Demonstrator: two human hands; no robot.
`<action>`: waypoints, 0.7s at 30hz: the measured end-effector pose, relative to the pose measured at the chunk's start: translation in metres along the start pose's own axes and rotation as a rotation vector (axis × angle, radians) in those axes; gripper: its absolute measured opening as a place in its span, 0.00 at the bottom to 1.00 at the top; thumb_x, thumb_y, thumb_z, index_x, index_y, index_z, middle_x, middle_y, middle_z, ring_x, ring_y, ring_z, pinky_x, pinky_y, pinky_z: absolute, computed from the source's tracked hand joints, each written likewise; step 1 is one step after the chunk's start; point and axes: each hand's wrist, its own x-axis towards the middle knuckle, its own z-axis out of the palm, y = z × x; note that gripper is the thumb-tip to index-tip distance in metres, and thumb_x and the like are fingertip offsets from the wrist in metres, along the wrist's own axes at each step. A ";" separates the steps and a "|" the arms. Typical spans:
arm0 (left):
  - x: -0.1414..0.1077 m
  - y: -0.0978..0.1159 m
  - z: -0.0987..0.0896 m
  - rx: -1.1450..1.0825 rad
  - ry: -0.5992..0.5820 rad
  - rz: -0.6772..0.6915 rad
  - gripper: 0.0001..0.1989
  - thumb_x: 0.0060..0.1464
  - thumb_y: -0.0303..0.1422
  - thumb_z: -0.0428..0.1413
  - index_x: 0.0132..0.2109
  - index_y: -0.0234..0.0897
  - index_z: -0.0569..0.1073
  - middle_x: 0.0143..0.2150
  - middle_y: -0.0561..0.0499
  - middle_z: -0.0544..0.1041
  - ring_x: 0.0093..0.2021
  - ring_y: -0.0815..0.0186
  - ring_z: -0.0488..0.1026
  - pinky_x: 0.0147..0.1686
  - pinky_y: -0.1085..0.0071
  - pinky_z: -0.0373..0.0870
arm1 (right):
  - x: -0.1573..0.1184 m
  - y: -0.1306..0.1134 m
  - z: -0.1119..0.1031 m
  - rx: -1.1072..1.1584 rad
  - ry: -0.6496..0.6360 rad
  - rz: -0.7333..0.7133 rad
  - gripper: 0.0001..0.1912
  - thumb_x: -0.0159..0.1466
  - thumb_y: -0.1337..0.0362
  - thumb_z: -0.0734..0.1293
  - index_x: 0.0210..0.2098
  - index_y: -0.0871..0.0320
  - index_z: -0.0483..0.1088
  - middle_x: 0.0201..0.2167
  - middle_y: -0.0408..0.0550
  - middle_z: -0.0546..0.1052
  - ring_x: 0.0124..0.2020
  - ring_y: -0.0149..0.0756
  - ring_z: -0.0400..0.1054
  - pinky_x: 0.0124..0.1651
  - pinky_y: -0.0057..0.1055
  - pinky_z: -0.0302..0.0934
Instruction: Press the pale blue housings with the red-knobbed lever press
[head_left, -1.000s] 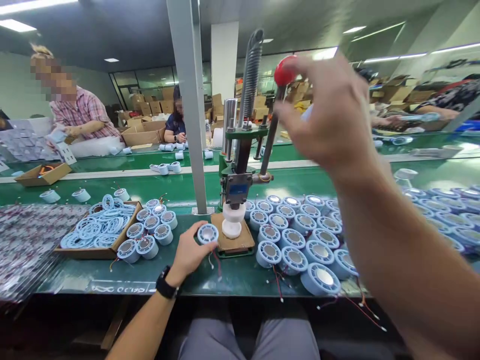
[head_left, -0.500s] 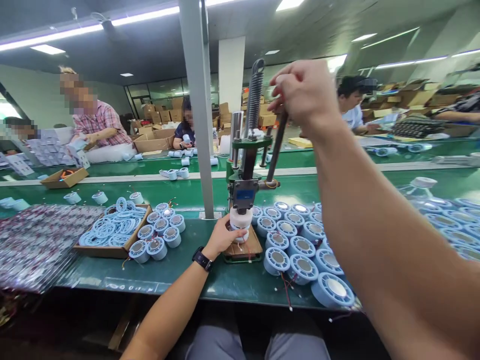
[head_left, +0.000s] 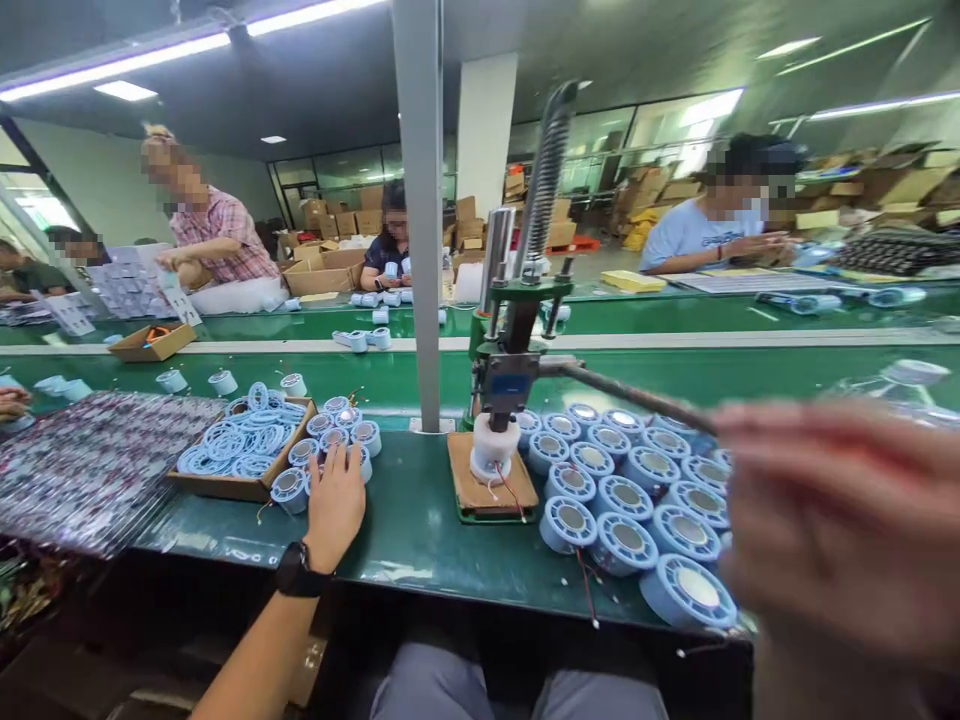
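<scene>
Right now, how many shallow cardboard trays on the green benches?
2: the ring tray, left of the left hand, and a smaller tray farther back, holding an orange item. Others could be hidden.

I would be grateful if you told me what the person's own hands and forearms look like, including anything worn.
The left hand is bare, with no glove, and its wrist wears a wide, smooth black band, probably a watch. No sleeve shows on the left forearm. The right hand appears gloveless too, but blur hides its finer details.
</scene>
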 end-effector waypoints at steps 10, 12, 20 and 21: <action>-0.012 0.046 -0.001 -0.134 -0.064 0.070 0.21 0.59 0.32 0.56 0.59 0.35 0.68 0.52 0.41 0.74 0.54 0.51 0.70 0.63 0.47 0.58 | 0.066 0.027 0.091 0.423 -0.001 0.025 0.32 0.65 0.61 0.61 0.66 0.62 0.54 0.62 0.56 0.63 0.55 0.35 0.68 0.58 0.39 0.63; -0.006 0.058 -0.003 -0.179 -0.121 0.077 0.27 0.59 0.39 0.58 0.62 0.33 0.66 0.50 0.41 0.76 0.52 0.51 0.72 0.60 0.50 0.62 | -0.018 0.030 0.107 0.412 0.113 0.173 0.37 0.61 0.58 0.66 0.66 0.61 0.53 0.60 0.59 0.64 0.58 0.42 0.66 0.60 0.46 0.62; 0.037 -0.018 -0.039 -0.171 0.037 -0.010 0.17 0.67 0.37 0.45 0.56 0.36 0.70 0.44 0.44 0.78 0.47 0.59 0.74 0.52 0.60 0.68 | -0.151 0.052 0.163 0.249 -0.236 0.688 0.49 0.54 0.45 0.67 0.68 0.62 0.50 0.53 0.60 0.70 0.50 0.49 0.70 0.54 0.47 0.64; 0.041 -0.047 -0.046 -0.138 0.063 -0.083 0.16 0.67 0.34 0.44 0.53 0.34 0.71 0.44 0.43 0.78 0.48 0.59 0.74 0.53 0.59 0.68 | -0.149 0.052 0.164 0.250 -0.200 0.675 0.48 0.55 0.45 0.67 0.68 0.62 0.51 0.53 0.60 0.70 0.50 0.49 0.70 0.54 0.46 0.64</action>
